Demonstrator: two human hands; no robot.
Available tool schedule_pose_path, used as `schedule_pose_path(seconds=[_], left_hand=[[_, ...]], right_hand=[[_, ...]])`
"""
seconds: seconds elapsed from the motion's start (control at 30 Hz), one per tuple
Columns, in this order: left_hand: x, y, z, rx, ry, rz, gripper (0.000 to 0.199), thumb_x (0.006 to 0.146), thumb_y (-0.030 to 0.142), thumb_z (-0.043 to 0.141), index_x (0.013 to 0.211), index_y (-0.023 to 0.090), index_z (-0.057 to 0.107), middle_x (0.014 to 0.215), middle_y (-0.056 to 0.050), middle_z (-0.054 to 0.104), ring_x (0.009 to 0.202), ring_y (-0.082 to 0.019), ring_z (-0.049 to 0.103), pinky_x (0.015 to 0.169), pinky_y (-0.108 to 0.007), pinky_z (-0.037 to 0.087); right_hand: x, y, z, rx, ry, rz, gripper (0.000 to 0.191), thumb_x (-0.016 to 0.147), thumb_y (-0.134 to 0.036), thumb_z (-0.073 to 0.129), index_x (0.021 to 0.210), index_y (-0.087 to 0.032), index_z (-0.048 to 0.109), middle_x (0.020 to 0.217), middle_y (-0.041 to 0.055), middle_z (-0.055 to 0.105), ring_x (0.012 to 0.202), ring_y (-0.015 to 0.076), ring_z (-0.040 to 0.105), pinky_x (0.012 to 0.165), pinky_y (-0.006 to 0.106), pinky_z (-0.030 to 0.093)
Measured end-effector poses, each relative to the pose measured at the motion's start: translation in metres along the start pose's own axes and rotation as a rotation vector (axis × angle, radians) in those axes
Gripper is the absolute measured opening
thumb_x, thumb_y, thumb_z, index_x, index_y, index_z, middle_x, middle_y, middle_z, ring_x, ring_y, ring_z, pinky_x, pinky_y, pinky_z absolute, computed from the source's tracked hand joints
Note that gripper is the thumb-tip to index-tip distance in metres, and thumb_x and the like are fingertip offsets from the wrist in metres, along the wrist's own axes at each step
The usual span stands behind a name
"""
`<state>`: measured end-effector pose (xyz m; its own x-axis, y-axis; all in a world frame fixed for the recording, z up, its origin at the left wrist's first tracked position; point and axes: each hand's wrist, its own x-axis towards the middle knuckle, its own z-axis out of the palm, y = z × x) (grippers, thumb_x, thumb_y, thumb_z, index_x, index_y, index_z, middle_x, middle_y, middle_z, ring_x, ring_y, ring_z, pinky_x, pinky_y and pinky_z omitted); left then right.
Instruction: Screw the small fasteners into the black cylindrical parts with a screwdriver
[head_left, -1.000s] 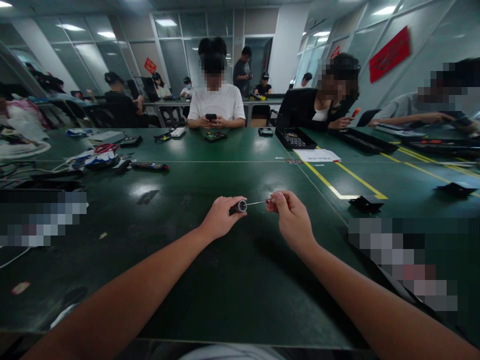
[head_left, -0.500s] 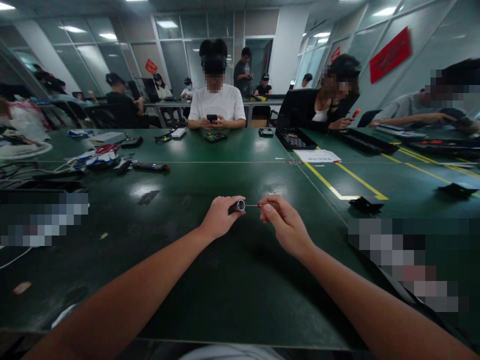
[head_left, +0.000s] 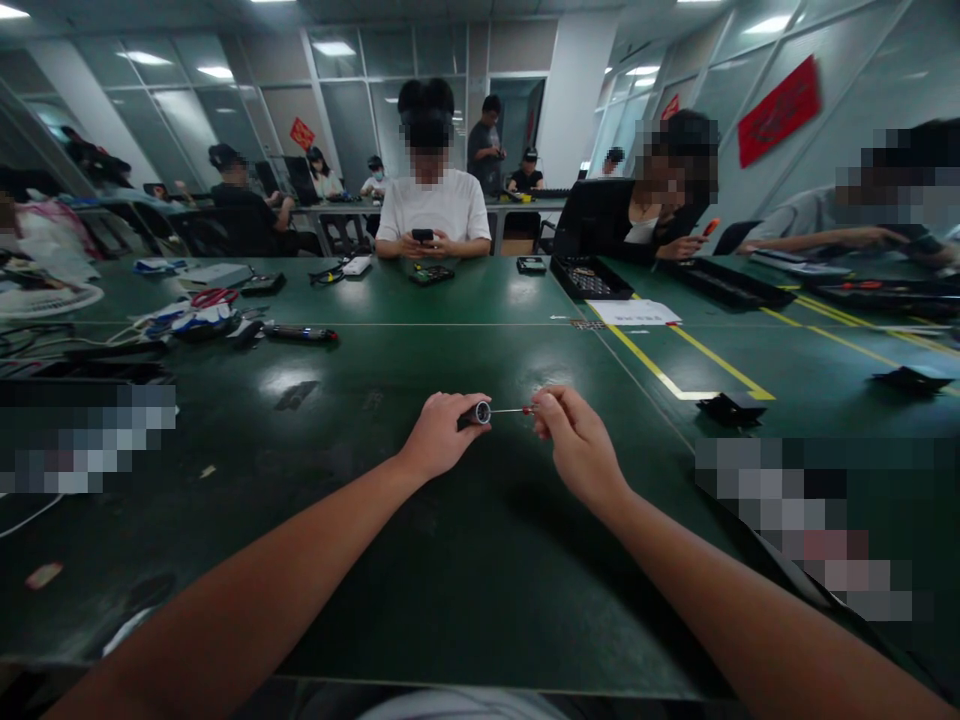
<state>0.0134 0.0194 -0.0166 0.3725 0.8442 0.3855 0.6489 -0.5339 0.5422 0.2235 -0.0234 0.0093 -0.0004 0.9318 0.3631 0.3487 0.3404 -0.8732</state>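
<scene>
Just above the green table (head_left: 420,580), my left hand (head_left: 442,435) is wrapped round a dark cylinder (head_left: 481,412) with a silver-rimmed round end facing right and toward me. My right hand (head_left: 577,440) pinches the small red handle (head_left: 529,410) of a thin metal-shafted tool, a screwdriver by its look. Its shaft (head_left: 508,411) points left, with the tip at the rim of the cylinder's end. Whether the tip is inside cannot be made out. Most of the handle is hidden by my fingers.
A dark pen-like tool (head_left: 301,334) and red-handled scissors (head_left: 214,298) lie at the left back. Black trays (head_left: 592,278) and a white paper (head_left: 634,312) are at the right back. A black object (head_left: 731,408) sits right of my hands. A person in white (head_left: 435,210) sits opposite.
My right hand has moved slightly right with the tool, and more of the shaft shows between it and the cylinder. My left hand has stayed in place.
</scene>
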Motion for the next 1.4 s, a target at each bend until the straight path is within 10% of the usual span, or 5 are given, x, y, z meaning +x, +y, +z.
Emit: schedule_pose_path(seconds=[0.47,0.73,1.4], left_hand=[[0.000,0.004,-0.002,0.018,-0.012,-0.032,0.034,0.090,0.030,0.070,0.123,0.025,0.066,0.103,-0.003,0.071,0.096,-0.024,0.060,0.100,-0.046,0.042],[0.004,0.008,-0.006,0.159,-0.079,-0.025,0.035,0.093,0.028,0.065,0.128,0.026,0.063,0.106,-0.004,0.070,0.107,-0.025,0.060,0.114,-0.055,0.028],[0.005,0.027,-0.008,-0.016,-0.099,-0.048,0.025,0.089,0.015,0.056,0.113,0.019,0.062,0.112,-0.007,0.067,0.102,-0.022,0.064,0.089,-0.036,0.051]], right_hand=[[0.004,0.003,0.003,0.073,0.088,-0.017,0.021,0.093,-0.042,0.059,0.101,-0.023,0.062,0.087,0.0039,0.069,0.079,0.0203,0.064,0.076,0.037,0.051],[0.020,0.020,0.003,0.525,0.285,0.383,0.023,0.087,-0.044,0.063,0.078,-0.023,0.060,0.068,-0.0015,0.058,0.060,0.0145,0.054,0.059,0.030,0.051],[0.011,0.001,-0.001,0.137,0.368,-0.005,0.021,0.090,-0.038,0.064,0.104,-0.023,0.059,0.094,0.0035,0.067,0.083,0.0204,0.063,0.081,0.040,0.050]])
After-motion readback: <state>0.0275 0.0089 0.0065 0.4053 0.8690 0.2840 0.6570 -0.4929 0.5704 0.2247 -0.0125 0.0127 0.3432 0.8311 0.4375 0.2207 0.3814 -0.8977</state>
